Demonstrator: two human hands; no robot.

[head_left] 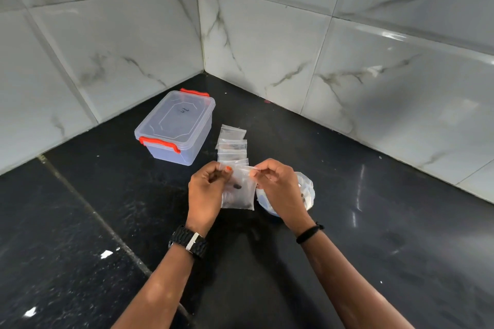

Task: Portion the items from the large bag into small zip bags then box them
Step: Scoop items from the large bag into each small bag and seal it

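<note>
Your left hand and right hand hover over the black stone table, fingers pinching the top edge of a small clear zip bag holding dark pieces. Beyond: row of filled bags, closed clear red-latched plastic box. Crumpled large bag under your right hand.
</note>
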